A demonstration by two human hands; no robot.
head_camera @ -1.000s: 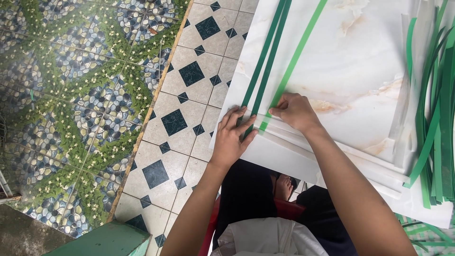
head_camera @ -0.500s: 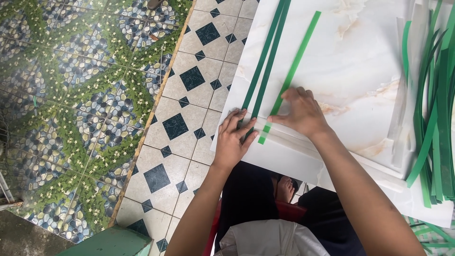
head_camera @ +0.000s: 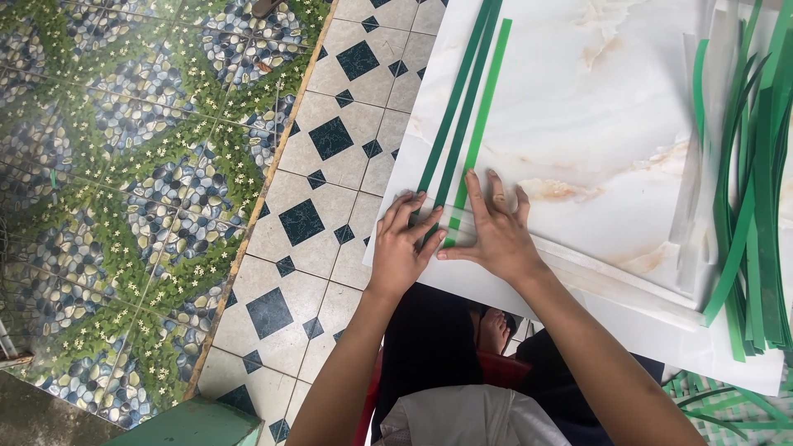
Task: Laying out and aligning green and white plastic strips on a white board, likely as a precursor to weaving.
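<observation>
L hand (head_camera: 402, 248) lies palm down, fingers together and stretched fwd, tips pressing the near ends of two dark strips (head_camera: 458, 107). Forearm comes up from the bottom edge, slightly angled right. R hand (head_camera: 494, 230) also flat, palm down, fingers spread apart, thumb pointing left toward the L fingertips; index lies just beside the light strip (head_camera: 483, 99), its near end under or at the thumb/index web – can't tell exactly. Neither hand is clamped on anything; both just press flat.

Strips: three long, thin, green, side by side, nearly parallel. Long axes run from the hands away and a bit right, toward the top edge of view. Two dark ones on the left, lighter one on the right, small gap between them. Near ends sit between the two hands.

All rest on a white marbled board (head_camera: 595, 99), which sits over the person's lap, near edge w/ a pale rail (head_camera: 611, 268). Far right on the board: pile of more green strips (head_camera: 756, 190), well apart from hands. Left: patterned floor tiles (head_camera: 157, 165).
</observation>
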